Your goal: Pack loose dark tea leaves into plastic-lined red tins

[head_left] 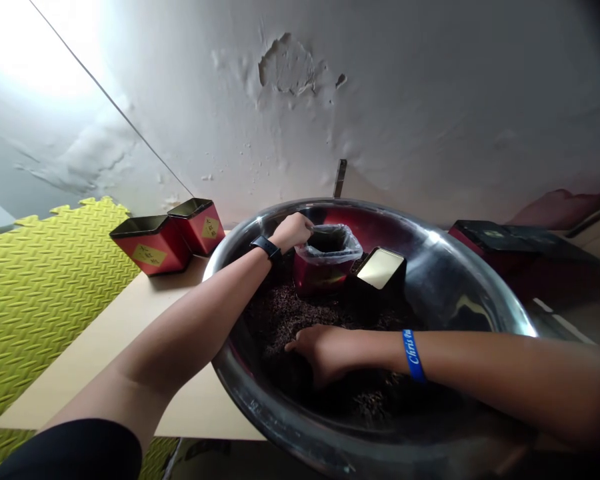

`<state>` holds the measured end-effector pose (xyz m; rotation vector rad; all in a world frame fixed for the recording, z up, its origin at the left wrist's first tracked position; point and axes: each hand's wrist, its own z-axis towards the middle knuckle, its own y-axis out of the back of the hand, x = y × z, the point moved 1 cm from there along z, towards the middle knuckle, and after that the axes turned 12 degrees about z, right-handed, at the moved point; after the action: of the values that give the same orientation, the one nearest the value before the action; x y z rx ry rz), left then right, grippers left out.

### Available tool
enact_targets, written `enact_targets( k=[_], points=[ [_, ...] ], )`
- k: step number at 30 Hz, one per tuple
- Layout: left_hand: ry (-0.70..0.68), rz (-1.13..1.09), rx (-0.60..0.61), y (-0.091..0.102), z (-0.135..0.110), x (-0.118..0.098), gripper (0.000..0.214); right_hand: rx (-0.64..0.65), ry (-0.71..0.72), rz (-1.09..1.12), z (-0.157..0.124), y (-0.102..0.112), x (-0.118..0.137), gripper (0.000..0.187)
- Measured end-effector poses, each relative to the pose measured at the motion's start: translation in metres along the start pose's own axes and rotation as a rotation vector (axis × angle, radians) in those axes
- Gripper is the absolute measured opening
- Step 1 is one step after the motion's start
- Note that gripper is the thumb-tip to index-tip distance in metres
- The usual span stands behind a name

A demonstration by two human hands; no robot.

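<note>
Two bare hands: both reach into the metal basin (463,273), the left arm stretched toward its far rim, the right arm crossing over its right side.
Left hand (291,231): wrist bent, fingers curled narrow and gripping the left edge of the plastic liner (349,252); black watch (266,249) on the wrist.
Right hand (327,350): fingers lowered among dark loose bits (290,307), left of the basin's centre; whether it holds any, one cannot tell; blue wristband (413,355) on the forearm.
Lined red tin (320,275): one, upright on the bits, near the basin's far rim.
Pale-faced dark piece (381,268): one, tilted, just right of the lined tin.
Tan board (100,360): under the basin, its near left corner lying over the mat.
Yellow mat (40,300): textured, along the board's left edge.
Wall (430,100): grey, blistered, one large peeled patch (287,67) above the basin.
Open red tins (167,247): two, side by side at the board's far left edge.
Dark boxes (490,243): beyond the basin's right rim, too dim to count.
</note>
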<state>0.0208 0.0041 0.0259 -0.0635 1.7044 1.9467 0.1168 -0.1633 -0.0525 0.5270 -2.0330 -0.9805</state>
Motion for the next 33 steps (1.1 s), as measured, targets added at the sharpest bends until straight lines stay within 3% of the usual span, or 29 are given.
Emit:
enact_targets(
  k=[8, 12, 17, 22, 27, 33],
  points=[
    [-0.012, -0.009, 0.121, 0.001, -0.003, -0.006, 0.024, -0.130, 0.043, 0.199, -0.023, 0.044, 0.028, 0.064],
    [-0.098, 0.013, 0.134, 0.003, -0.006, -0.013, 0.024, -0.235, 0.078, 0.286, -0.032, 0.063, 0.030, 0.058],
    [-0.200, 0.049, 0.135, 0.004, -0.007, -0.019, 0.025, -0.284, 0.118, 0.475, -0.043, 0.082, 0.030, 0.037],
    [-0.227, 0.052, 0.166, 0.005, -0.008, -0.021, 0.027, -0.272, 0.106, 0.610, -0.039, 0.086, 0.029, 0.032],
    [-0.231, 0.070, 0.156, 0.005, -0.008, -0.019, 0.026, -0.289, 0.043, 0.631, -0.031, 0.083, 0.024, 0.044],
    [-0.236, 0.056, 0.153, 0.004, -0.006, -0.018, 0.025, -0.292, 0.082, 0.642, -0.033, 0.085, 0.027, 0.032]
  ],
)
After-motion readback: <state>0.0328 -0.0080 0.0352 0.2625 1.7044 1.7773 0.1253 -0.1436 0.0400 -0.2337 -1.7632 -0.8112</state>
